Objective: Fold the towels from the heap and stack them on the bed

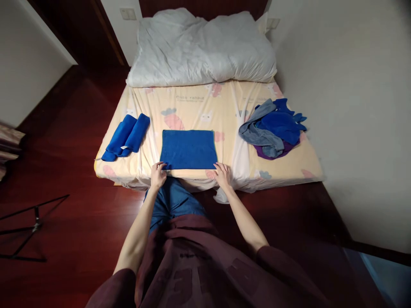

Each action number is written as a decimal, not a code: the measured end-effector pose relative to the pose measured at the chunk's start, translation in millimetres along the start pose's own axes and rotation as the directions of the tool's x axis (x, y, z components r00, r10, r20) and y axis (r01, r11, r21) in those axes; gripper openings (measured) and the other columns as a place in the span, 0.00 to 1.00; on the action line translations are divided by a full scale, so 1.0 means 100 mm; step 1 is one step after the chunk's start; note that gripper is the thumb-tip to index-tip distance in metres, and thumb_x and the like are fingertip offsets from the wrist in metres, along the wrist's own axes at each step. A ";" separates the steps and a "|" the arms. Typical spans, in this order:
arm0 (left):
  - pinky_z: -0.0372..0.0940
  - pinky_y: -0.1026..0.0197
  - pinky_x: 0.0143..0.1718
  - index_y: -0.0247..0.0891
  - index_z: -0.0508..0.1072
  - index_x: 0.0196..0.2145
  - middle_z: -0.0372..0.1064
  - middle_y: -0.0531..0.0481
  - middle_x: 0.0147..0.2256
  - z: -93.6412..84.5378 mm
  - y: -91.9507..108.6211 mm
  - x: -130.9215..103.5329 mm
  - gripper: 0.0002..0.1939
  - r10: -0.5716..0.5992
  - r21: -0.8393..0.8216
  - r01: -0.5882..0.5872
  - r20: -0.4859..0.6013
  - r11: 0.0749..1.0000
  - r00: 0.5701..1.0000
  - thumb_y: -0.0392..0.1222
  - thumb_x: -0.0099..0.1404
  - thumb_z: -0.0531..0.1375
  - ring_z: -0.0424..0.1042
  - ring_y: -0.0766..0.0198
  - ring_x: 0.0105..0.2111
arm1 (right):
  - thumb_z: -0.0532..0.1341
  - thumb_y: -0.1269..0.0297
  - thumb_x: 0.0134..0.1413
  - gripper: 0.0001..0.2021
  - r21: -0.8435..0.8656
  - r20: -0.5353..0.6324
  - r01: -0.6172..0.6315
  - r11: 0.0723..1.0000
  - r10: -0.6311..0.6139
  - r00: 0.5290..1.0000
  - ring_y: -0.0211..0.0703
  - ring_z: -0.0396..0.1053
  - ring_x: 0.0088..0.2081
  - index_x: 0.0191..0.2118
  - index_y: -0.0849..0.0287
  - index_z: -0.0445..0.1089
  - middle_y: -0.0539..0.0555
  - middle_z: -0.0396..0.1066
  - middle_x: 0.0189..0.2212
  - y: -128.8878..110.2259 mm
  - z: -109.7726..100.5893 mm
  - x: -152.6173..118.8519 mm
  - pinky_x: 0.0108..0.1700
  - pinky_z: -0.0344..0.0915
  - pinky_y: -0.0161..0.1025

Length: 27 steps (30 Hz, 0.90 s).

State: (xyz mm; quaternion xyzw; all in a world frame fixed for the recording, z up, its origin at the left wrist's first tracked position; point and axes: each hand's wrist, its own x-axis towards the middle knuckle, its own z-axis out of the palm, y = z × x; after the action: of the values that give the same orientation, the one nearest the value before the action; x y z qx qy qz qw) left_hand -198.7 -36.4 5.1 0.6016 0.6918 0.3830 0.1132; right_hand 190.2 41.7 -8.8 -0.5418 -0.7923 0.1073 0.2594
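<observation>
A blue towel (pixel 189 149) lies flat as a rectangle on the bed, its near edge close to the mattress edge. My left hand (pixel 158 174) pinches its near left corner, fingers closed on the cloth. At the near right corner, my right hand (pixel 222 174) grips the towel in the same way. Left of it rest rolled blue towels (pixel 127 134), side by side with a small white tag showing. To the right is a loose heap of cloths (pixel 278 124), blue, grey-blue and purple; how many is hidden by the overlap.
The bed (pixel 199 112) has a pale yellow sheet printed with carrots and rabbits. A bunched white quilt (pixel 205 49) lies across its head end. A black tripod-like stand (pixel 34 229) is on the dark red floor at left. A white wall (pixel 353 107) rises at right.
</observation>
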 end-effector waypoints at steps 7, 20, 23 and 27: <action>0.64 0.37 0.63 0.40 0.81 0.43 0.77 0.39 0.50 0.07 -0.33 0.26 0.19 -0.086 -0.144 0.094 0.060 0.985 0.994 0.34 0.53 0.61 0.72 0.43 0.56 | 0.59 0.77 0.52 0.23 0.128 -0.016 -0.008 0.992 0.010 1.000 0.54 0.71 0.56 0.52 0.57 0.80 0.57 0.79 0.53 0.10 0.11 0.24 0.61 0.65 0.52; 0.66 0.42 0.60 0.41 0.83 0.39 0.80 0.40 0.43 0.16 -0.48 0.25 0.13 -0.169 -0.323 0.139 -0.067 0.936 0.983 0.52 0.66 0.64 0.76 0.49 0.52 | 0.54 0.79 0.47 0.24 0.481 -0.106 -0.110 0.870 0.182 0.978 0.48 0.74 0.52 0.45 0.55 0.81 0.53 0.81 0.50 0.30 0.24 0.29 0.57 0.69 0.48; 0.71 0.48 0.50 0.39 0.82 0.39 0.80 0.40 0.41 0.14 -0.44 0.24 0.12 -0.237 -0.345 0.202 -0.062 0.917 0.970 0.49 0.66 0.64 0.77 0.50 0.46 | 0.53 0.78 0.47 0.26 0.490 -0.105 -0.145 0.860 0.223 0.969 0.48 0.73 0.49 0.47 0.55 0.81 0.54 0.81 0.49 0.33 0.27 0.28 0.52 0.70 0.46; 0.69 0.59 0.33 0.36 0.82 0.40 0.77 0.46 0.32 0.13 -0.42 0.24 0.11 -0.352 -0.416 0.319 -0.003 0.851 0.936 0.46 0.64 0.65 0.72 0.60 0.30 | 0.54 0.74 0.50 0.23 0.510 -0.114 -0.167 0.844 0.259 0.959 0.48 0.71 0.41 0.47 0.56 0.81 0.56 0.81 0.44 0.39 0.33 0.28 0.46 0.70 0.44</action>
State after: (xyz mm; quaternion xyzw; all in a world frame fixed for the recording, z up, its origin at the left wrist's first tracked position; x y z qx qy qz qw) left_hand -228.4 -8.8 -24.7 0.4187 0.6945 0.5169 0.2743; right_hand 196.2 85.7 -46.0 -0.5492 -0.6465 0.2861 0.4457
